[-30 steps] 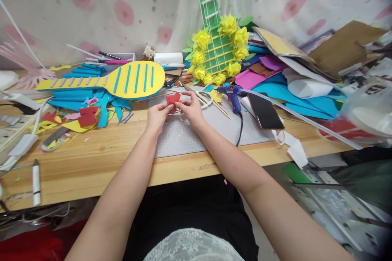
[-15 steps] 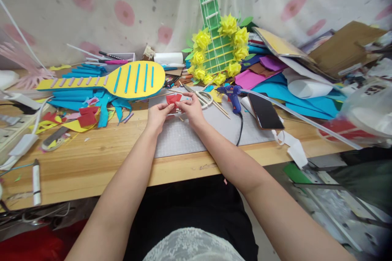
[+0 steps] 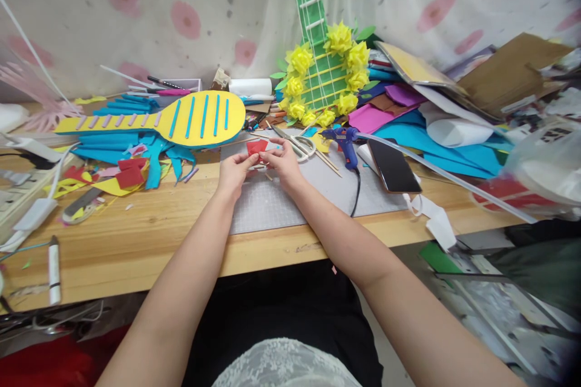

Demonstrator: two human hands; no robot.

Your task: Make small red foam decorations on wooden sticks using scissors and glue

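A small piece of red paper (image 3: 257, 146) is pinched between my two hands, above the grey cutting mat (image 3: 272, 208). My left hand (image 3: 235, 174) grips it from the left with thumb and fingertips. From the right, my right hand (image 3: 284, 163) pinches the same piece, its fingers partly hiding it. Scissors with pale handles (image 3: 302, 148) lie just beyond my right hand. A blue glue gun (image 3: 345, 144) rests further right, with a long clear glue stick in its back end. Behind my left hand lies a yellow paddle-shaped instrument (image 3: 195, 118) with blue strips.
A green paper guitar (image 3: 324, 75) with yellow flowers leans at the back. A black phone (image 3: 394, 166) lies on the right, near piled coloured paper (image 3: 436, 145). Paper scraps (image 3: 129, 175) and a power strip (image 3: 18, 211) are on the left. A white marker (image 3: 54, 272) lies near the front edge.
Both hands stay almost in place with the red paper between them. The fingers have shifted only slightly on it.
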